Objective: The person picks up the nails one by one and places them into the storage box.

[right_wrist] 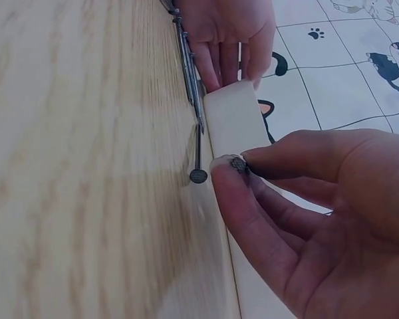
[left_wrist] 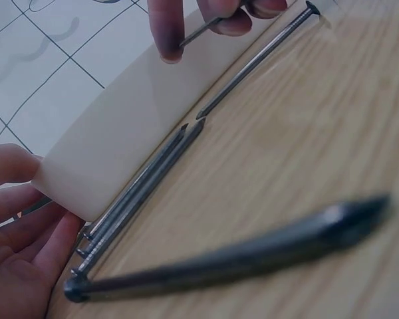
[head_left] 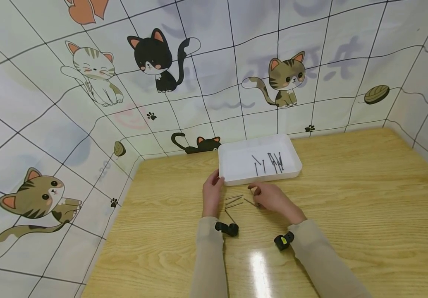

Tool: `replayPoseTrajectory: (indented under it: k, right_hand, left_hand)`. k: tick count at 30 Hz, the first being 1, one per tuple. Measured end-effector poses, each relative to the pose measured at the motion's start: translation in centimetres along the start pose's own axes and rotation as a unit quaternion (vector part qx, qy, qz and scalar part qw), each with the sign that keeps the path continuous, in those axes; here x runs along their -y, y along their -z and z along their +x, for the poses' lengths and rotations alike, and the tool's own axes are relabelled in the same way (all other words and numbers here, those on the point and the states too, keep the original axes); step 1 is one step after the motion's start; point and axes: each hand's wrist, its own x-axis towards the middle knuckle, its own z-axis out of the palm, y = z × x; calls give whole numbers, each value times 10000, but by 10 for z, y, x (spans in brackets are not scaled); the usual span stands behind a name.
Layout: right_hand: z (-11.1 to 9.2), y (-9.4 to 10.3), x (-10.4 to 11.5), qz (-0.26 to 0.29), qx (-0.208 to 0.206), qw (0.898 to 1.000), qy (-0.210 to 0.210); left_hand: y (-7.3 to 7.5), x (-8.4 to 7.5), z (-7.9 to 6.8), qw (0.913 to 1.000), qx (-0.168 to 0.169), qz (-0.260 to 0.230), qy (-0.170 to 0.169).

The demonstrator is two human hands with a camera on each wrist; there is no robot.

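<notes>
Near the front of the white tray (head_left: pixel 236 182), my right hand (head_left: pixel 269 196) pinches a nail (right_wrist: pixel 238 164) between thumb and index finger; its round head shows in the right wrist view. My left hand (head_left: pixel 212 194) holds the tray's near left corner, thumb and fingers on either side of it in the left wrist view. Several dark loose nails (head_left: pixel 234 203) lie on the table between the hands. One nail (left_wrist: pixel 259 60) lies apart on the right, and another (left_wrist: pixel 233 259) lies closest to the left wrist camera. Inside the tray rest several more nails (head_left: pixel 264 166).
The wooden table (head_left: pixel 347 207) runs up to a wall (head_left: pixel 217 82) covered with cat drawings and grid lines. The tray stands near the table's back edge. Black straps with small devices sit on both wrists.
</notes>
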Motion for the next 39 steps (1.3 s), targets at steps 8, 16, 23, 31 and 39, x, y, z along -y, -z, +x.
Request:
replayPoseTrajectory:
  k: [8, 16, 23, 31, 39]
  right_hand:
    - [-1, 4, 2, 397, 34, 9991, 140]
    - [-1, 6, 2, 883, -13, 9960, 106]
    - [3, 10, -3, 1461, -209, 9890, 61]
    - [14, 22, -4, 1813, -700, 9809, 49]
    - [41, 38, 0, 1371, -795, 9873, 75]
  left_hand:
    - [0, 0, 0, 10000, -5, 30, 6]
    - [1, -9, -4, 9999, 133, 18, 16]
    - [0, 2, 1, 10000, 52, 83, 6]
    - [0, 5, 2, 10000, 47, 50, -35]
    - [0, 5, 2, 9999, 62, -67, -107]
